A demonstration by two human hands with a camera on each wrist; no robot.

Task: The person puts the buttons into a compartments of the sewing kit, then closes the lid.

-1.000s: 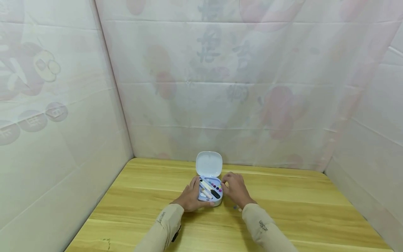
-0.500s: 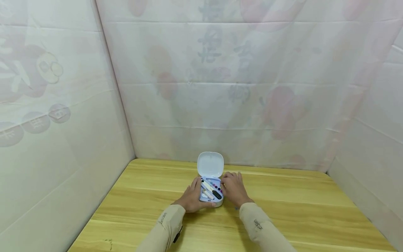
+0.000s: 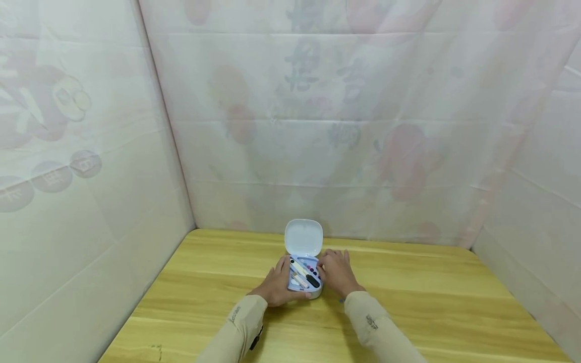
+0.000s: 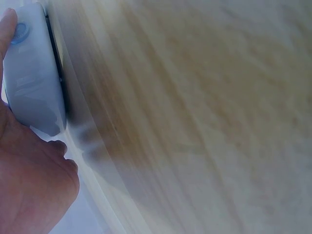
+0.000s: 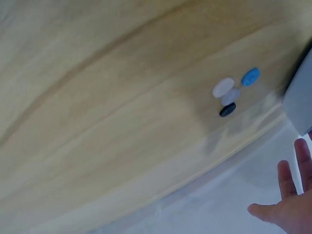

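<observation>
A small light-blue case [image 3: 304, 277] lies near the middle of the desk [image 3: 436, 297], toward its far edge, with its white lid [image 3: 303, 237] standing open and thin sticks and coloured dots showing inside. The left hand [image 3: 277, 285] grips the case's left side with curled fingers, while the right hand [image 3: 337, 272] rests against its right side with fingers relaxed and spread. In the right wrist view, 4 small buttons [image 5: 234, 92], white, pale, blue and black, lie together on the desk just beside the case.

Head overlooks table [image 3: 408, 287]; wrist views skim it closely.
</observation>
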